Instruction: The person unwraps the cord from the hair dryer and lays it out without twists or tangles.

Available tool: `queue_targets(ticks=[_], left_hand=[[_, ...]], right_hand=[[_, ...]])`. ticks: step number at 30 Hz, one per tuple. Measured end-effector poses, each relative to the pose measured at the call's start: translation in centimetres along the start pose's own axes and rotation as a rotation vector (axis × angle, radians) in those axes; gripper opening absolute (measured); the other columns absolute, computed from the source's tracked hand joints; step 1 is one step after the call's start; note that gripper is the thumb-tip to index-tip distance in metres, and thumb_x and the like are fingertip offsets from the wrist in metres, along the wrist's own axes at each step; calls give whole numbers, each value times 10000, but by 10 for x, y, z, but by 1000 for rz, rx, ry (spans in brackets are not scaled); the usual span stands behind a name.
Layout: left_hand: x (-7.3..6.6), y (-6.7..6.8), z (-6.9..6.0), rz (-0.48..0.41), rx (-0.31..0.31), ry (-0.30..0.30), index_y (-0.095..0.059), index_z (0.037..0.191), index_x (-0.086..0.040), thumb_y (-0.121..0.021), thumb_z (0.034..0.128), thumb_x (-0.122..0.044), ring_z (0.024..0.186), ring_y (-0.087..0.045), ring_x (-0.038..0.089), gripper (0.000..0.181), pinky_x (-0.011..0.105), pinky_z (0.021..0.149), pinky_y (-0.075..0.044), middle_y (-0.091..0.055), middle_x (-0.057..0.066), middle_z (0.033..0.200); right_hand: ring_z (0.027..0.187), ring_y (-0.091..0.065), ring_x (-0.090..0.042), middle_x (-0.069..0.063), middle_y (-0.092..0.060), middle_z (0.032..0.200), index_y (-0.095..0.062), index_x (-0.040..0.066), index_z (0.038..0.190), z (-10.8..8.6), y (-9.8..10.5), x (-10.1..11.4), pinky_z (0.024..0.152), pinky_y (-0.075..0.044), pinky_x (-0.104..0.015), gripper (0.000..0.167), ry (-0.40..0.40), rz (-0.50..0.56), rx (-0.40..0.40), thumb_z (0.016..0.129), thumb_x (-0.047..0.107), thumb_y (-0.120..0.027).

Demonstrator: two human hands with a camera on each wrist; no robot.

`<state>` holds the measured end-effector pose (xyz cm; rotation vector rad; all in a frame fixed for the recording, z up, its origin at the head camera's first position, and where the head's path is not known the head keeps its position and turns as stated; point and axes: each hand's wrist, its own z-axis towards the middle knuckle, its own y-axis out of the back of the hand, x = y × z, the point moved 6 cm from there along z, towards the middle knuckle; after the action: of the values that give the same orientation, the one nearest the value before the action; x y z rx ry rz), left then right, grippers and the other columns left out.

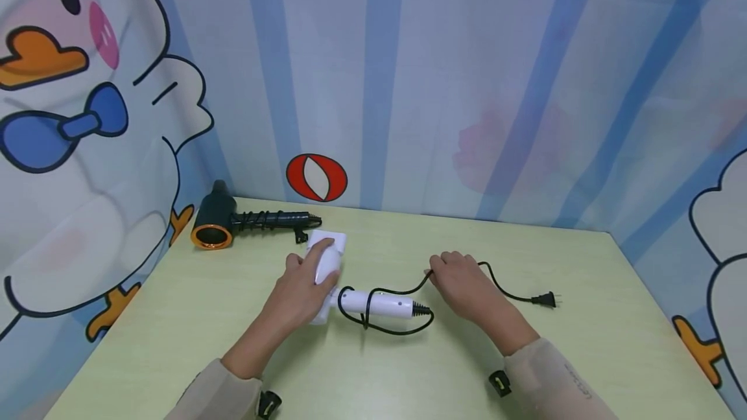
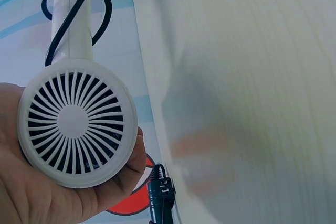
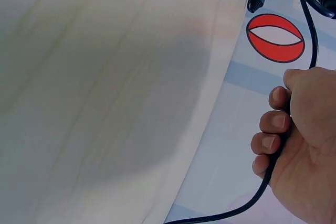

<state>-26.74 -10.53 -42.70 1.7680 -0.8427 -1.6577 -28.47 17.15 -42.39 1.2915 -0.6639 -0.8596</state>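
A white hair dryer point(image 1: 382, 304) is held by its body in my left hand point(image 1: 300, 290), its handle pointing right. In the left wrist view the dryer's round slotted vent point(image 2: 73, 121) faces the camera, with fingers curled round the body. Its black cord point(image 1: 403, 331) loops loosely about the handle. Farther right, my right hand point(image 1: 467, 287) grips the cord, and the right wrist view shows the fingers curled round the cord point(image 3: 265, 179). Beyond that hand the cord ends in a two-pin plug point(image 1: 544, 299).
A black hair dryer point(image 1: 213, 219) with an orange-rimmed nozzle lies at the table's back left, its cord wound round the handle. The pale table point(image 1: 408, 381) meets a printed curtain point(image 1: 420, 83) along its back edge.
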Motion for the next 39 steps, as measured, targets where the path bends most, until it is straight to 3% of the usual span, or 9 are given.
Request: queue_targets(ticks=[12,21,34,39], left_hand=[[1,0,0,-9,4,7,-293,1563,-408,-590,1000,-446,797,-595,291,638,343,582,-489,-431,194,1229],[1,0,1,-9,8,3,-289,1569,-393,-589,1002,-433,817,-594,295,642,353,595,-495,-425,202,1245],[1,0,1,5,13,12,-278,1570,-404,-577,1004,-454,814,-591,293,642,353,603,-488,-426,193,1236],[2,0,2,-1,15,6,-277,1571,-399,-573,1006,-450,796,-592,293,640,349,587,-486,-426,197,1223]], right_hand=[[625,-349,-177,16,-376,687,-459,119,821,1,3,-2,606,-294,-334,280,4,11,-12,1061,239,-541],[610,-357,-192,2,-389,681,-488,92,838,2,10,-4,591,-324,-347,308,-6,-23,-70,1050,303,-561],[628,-339,-198,-1,-374,692,-445,110,815,-4,33,-4,620,-278,-351,317,-60,-5,-128,1051,288,-561],[648,-340,-186,11,-376,701,-447,120,823,-7,40,0,635,-281,-346,313,-67,-8,-103,1053,301,-558]])
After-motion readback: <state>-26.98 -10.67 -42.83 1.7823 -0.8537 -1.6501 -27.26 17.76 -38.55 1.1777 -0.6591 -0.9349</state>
